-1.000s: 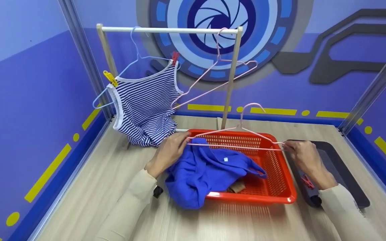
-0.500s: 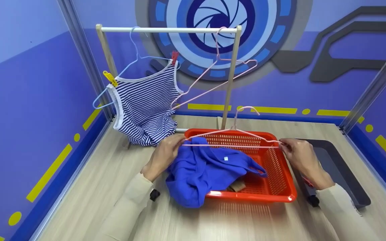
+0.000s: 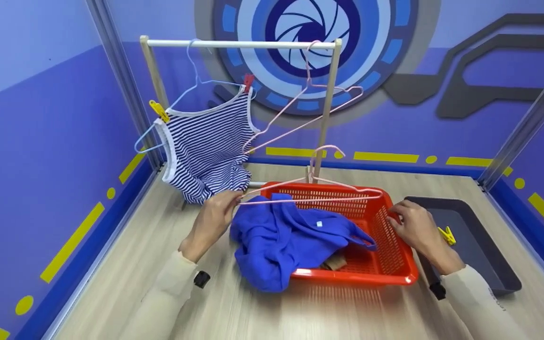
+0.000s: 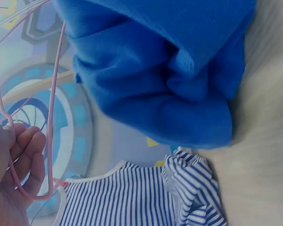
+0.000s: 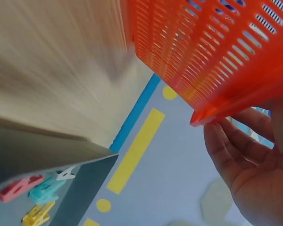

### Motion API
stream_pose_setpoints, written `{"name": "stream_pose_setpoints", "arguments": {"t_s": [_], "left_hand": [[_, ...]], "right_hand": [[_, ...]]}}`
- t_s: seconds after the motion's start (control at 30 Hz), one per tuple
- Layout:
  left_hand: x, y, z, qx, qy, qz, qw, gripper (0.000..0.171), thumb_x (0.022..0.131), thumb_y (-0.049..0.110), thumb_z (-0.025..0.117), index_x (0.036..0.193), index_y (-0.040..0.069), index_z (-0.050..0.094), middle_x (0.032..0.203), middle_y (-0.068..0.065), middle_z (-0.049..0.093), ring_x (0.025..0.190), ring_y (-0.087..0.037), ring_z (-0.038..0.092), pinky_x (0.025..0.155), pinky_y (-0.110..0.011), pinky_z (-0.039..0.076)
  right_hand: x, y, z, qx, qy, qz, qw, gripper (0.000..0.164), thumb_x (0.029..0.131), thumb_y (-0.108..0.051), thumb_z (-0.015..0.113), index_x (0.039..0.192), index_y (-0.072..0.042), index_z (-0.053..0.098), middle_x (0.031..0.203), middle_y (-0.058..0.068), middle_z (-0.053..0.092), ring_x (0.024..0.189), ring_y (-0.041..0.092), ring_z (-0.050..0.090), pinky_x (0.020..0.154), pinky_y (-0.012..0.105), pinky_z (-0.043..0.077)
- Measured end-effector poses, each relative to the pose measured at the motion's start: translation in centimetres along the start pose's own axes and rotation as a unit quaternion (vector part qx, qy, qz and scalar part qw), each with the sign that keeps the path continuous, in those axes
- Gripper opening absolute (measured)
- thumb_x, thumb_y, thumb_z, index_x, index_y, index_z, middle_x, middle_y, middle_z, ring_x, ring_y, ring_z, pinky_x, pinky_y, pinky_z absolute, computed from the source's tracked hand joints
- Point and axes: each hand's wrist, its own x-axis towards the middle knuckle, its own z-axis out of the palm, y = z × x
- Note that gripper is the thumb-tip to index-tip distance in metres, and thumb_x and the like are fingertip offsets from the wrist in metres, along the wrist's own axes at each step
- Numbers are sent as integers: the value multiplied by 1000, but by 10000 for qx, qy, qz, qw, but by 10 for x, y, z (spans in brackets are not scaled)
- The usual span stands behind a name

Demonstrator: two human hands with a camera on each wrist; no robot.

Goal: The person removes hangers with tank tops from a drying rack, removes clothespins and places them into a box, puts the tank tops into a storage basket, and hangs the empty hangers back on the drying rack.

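Observation:
My left hand (image 3: pixel 210 219) pinches one end of a pink clothes hanger (image 3: pixel 328 199). In the left wrist view, the hanger wire (image 4: pixel 51 117) runs between the thumb and fingers. The hanger's other end is free above the red basket (image 3: pixel 347 278), its hook upward. Fingers loosely bent, my right hand (image 3: pixel 416 226) holds nothing beside the basket's right rim; whether it touches the rim (image 5: pixel 273 89) I cannot tell. A blue garment (image 3: pixel 272 250) lies bunched in the basket, spilling over its left and front edges.
Behind stands a rack (image 3: pixel 253 44) bearing a striped top (image 3: pixel 206 137) on a blue hanger, with red and yellow clips, and another pink hanger (image 3: pixel 295 127). A dark tray (image 3: pixel 484 264) at right contains a yellow clothespin (image 3: pixel 447 235), plus red (image 5: pixel 19 188) and teal clothespins (image 5: pixel 45 190).
My right hand has let go of the pink hanger's right end and turned more open beside the basket rim. The left hand has moved left with the hanger.

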Motion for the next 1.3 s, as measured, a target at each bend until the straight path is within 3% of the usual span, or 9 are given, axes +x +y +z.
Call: {"name": "stream_pose_setpoints", "arguments": {"t_s": [0.5,0.97,1.2,1.3], "left_hand": [[2,6,-47,59,720,182,9972,11,87,-2,68,97,-1,72,87,-12,72,82,-25,69,75,-37,54],[12,6,-100,354,1702,-176,9846,9,89,-7,64,95,-4,70,78,-13,69,69,-25,67,66,-31,50],[11,1,-119,417,2148,-473,9746,7,91,-3,63,95,-5,69,77,-16,68,70,-27,65,74,-6,44],[10,-2,-126,443,2347,-611,9691,9,92,-1,63,95,-6,69,78,-18,69,70,-29,65,78,-2,42]], "right_hand": [[-4,-5,8,-162,248,240,9993,15,79,-6,74,89,4,72,92,20,67,82,35,65,71,52,57],[-5,-6,11,-91,390,362,9985,14,79,-4,72,90,5,73,92,22,68,80,35,65,71,52,57],[-5,-5,11,-65,439,352,9984,13,79,-3,73,89,4,73,92,21,69,80,35,66,70,52,57],[-5,-5,12,-60,471,333,9983,13,78,-3,73,89,4,73,92,21,69,81,36,66,71,53,57]]}}
